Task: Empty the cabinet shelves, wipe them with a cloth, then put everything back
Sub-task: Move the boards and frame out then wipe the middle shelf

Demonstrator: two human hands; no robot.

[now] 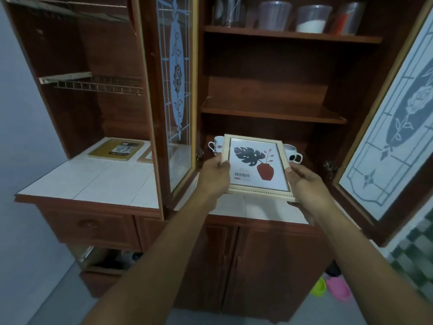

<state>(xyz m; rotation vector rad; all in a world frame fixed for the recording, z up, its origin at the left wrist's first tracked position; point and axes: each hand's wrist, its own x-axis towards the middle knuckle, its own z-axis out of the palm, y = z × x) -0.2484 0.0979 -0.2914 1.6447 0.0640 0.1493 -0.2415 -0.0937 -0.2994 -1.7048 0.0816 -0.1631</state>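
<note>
Frame (257,166) sits between both hands, above the desk (262,207). Left hand (214,177) grips its left edge; right hand (304,184) grips its right edge.

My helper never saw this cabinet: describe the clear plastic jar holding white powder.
Face the brown wooden cabinet; in its right compartment, find the top shelf with a row of clear plastic jars. Take the second jar from the right: only it holds white powder, while its right neighbour shows red.
</note>
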